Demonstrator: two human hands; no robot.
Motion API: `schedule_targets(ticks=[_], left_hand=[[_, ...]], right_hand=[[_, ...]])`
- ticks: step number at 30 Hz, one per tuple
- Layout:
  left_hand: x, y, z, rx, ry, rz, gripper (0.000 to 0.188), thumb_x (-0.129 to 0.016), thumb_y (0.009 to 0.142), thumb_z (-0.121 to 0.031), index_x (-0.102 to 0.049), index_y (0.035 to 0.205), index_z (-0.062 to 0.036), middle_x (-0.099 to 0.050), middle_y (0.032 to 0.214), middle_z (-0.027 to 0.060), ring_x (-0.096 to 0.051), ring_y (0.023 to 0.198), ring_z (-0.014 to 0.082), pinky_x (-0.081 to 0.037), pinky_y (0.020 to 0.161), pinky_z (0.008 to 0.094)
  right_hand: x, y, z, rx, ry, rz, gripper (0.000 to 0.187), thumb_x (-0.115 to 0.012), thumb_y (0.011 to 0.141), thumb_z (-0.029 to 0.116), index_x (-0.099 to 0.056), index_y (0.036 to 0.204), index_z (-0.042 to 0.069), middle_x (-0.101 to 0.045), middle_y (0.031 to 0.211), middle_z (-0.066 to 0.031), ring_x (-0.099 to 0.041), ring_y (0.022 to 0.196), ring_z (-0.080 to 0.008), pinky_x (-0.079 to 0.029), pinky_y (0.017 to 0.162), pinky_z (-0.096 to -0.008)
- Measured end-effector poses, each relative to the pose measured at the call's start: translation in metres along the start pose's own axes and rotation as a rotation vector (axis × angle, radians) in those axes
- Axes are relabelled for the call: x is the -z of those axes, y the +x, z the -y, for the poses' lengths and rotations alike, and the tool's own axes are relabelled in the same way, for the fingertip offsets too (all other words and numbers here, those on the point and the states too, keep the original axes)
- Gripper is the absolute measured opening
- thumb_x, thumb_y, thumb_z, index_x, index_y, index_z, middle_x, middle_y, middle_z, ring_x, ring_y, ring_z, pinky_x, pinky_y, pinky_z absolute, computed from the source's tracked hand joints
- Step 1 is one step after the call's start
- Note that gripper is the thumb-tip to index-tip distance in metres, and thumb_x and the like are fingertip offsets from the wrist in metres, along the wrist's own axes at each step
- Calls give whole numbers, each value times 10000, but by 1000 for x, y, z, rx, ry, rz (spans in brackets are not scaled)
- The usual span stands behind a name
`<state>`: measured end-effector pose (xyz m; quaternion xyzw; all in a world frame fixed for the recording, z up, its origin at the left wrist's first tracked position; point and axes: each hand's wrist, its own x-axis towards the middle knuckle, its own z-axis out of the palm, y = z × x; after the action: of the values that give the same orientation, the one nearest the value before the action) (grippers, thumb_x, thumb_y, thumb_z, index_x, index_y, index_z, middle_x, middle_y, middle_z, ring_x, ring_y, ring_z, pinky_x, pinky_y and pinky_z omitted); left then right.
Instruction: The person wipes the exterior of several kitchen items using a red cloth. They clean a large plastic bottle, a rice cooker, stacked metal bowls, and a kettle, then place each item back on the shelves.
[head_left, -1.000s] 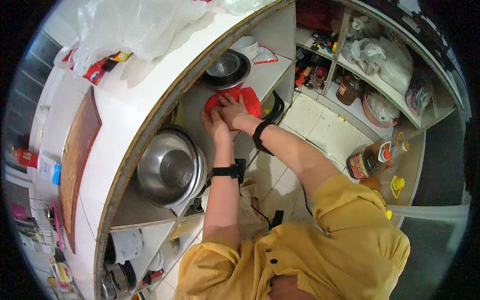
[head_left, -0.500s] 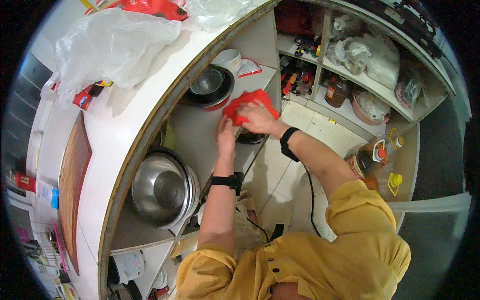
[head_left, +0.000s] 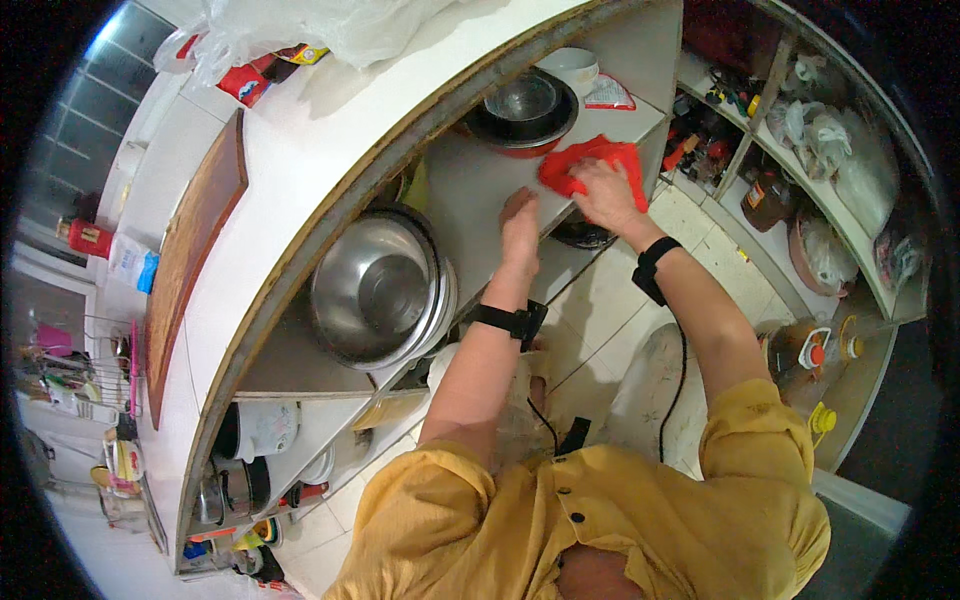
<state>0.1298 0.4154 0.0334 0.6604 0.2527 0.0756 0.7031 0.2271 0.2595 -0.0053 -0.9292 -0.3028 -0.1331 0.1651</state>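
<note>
My right hand (head_left: 608,198) is closed on a red cloth (head_left: 630,160) that lies spread on a white shelf (head_left: 470,215) inside the cabinet. Its fingers press into the cloth from above. To the left, my left hand (head_left: 520,225) hovers over the same shelf, apart from the cloth. It looks empty, with the fingers loosely bent. Just beyond the hands, a dark bowl (head_left: 563,120) with a smaller metal bowl (head_left: 522,98) in it stands on the shelf. A white bowl (head_left: 572,66) and a red-and-white packet (head_left: 610,93) are behind it.
Stacked steel basins (head_left: 385,290) sit on the shelf left of my left forearm. The white countertop (head_left: 235,290) overhangs the cabinet. Oil bottles (head_left: 800,345) stand on the right, near shelves with plastic bags (head_left: 815,130). A black cable (head_left: 684,370) hangs over the tiled floor (head_left: 625,290).
My left hand has come away from the red cloth. My right hand stays on it. The whole view has swung, so the shelf and bowls appear farther right and higher.
</note>
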Motion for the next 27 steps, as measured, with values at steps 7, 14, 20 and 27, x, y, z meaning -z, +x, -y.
schedule_targets(ticks=[7, 14, 20, 27], left_hand=[[38, 1, -7, 101, -609, 161, 342, -463, 1009, -359, -531, 1210, -91, -594, 1173, 82, -569, 1076, 275, -468, 974, 465], [58, 12, -8, 185, -714, 86, 396, -399, 1013, -319, -500, 1305, -72, -562, 1297, 112, -566, 1175, 293, -487, 981, 490], [47, 18, 10, 204, -604, -173, 337, -477, 990, -265, -528, 1270, -84, -599, 1242, 99, -601, 1103, 259, -513, 944, 428], [75, 33, 10, 246, -678, -61, 304, -484, 972, -234, -573, 1215, -75, -634, 1174, 95, -619, 1053, 239, -513, 926, 382]], right_hand=[[18, 8, 108, 111, 442, 233, 421, -525, 884, 366, -661, 1141, 61, -681, 1024, -217, -648, 936, -412, -506, 841, -514], [1, 63, 140, 98, 640, -6, 446, -528, 914, 443, -675, 1027, 37, -696, 996, -165, -645, 897, -374, -511, 826, -438], [-22, 116, 174, -176, 1099, 569, 538, -532, 928, 545, -663, 1068, 43, -684, 889, -142, -657, 853, -228, -530, 741, -361], [-40, 114, 187, -43, 1533, 525, 602, -582, 896, 601, -626, 1173, 69, -669, 1022, -82, -646, 864, -192, -521, 743, -351]])
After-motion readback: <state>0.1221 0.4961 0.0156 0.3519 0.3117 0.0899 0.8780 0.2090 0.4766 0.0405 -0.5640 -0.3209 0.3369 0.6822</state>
